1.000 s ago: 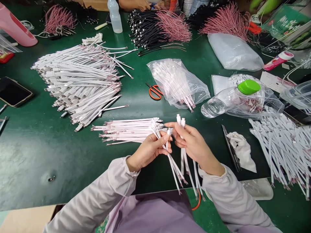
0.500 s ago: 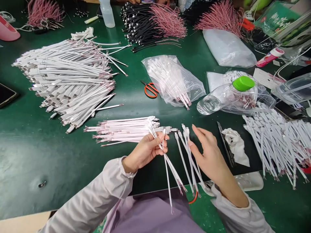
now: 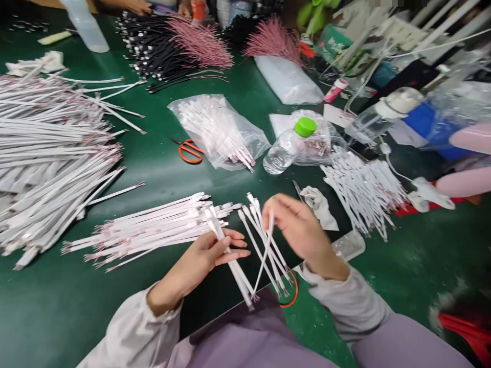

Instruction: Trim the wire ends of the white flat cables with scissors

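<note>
White cables are being sorted. A few cables [image 3: 233, 266] are pinched in the left hand [image 3: 203, 260]; one cable [image 3: 264, 245] is pinched by the right hand [image 3: 303, 230]. It probably belongs beside the loose cables [image 3: 261, 235] on the worktop [image 3: 46, 301].

I see the bench [image 3: 161, 168] covered in a dark green mat, smooth with a dull sheen and pale scuffs near me. The white flat cables [image 3: 153, 230] look like matt plastic with small glinting metal tips. The bag [image 3: 218, 130] is thin, clear, crinkled plastic, shiny where light hits. The bottle [image 3: 286, 148] is clear glossy plastic with a smooth green cap. The rag [image 3: 318, 204] is soft crumpled white cloth. My sleeves [image 3: 134, 332] are matt woven cloth.
</note>
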Motion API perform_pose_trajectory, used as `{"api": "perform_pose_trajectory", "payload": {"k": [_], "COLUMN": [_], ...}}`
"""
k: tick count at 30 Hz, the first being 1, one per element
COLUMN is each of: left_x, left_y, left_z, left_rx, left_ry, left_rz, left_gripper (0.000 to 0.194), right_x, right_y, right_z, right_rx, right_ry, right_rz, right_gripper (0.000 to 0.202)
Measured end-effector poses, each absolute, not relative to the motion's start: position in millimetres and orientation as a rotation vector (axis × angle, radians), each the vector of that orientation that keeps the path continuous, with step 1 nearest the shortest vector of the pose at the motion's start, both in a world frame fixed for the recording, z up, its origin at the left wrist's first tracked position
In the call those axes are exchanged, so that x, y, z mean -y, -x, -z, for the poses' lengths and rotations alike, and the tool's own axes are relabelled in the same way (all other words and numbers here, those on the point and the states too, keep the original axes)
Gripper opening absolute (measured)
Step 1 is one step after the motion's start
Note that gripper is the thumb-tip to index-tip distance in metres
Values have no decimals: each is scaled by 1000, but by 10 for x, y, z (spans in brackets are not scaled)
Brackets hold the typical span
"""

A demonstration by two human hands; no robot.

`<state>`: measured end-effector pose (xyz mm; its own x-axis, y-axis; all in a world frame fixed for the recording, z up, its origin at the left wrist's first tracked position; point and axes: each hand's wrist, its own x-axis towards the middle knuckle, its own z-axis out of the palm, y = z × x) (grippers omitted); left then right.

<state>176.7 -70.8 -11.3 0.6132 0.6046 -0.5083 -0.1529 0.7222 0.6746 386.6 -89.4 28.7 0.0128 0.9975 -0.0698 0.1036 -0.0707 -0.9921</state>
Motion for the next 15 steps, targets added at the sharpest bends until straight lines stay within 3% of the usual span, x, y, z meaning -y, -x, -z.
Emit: {"api": "perform_pose_trajectory", "payload": {"k": [6, 11, 13, 15], "left_x": [607, 607, 635, 667], "left_y": [-1656, -1710, -1725, -1732], "left_z": [104, 83, 89, 108], "left_rx": [-909, -917, -921, -913], "left_ry": [-869, -950, -932, -874], "left_rz": [-252, -318, -365, -404], "left_gripper": [61, 47, 44, 43], "right_x": [858, 684, 654, 655], "right_y": [-5025, -5627, -5426, -4973], "right_z": [-1023, -903, -724, -536], "right_rx": [1174, 1397, 1428, 1456], "right_ry": [1628, 2041, 1989, 1957], "right_rz": [-457, -93, -59, -318], "right_gripper": [19, 18, 19, 25]}}
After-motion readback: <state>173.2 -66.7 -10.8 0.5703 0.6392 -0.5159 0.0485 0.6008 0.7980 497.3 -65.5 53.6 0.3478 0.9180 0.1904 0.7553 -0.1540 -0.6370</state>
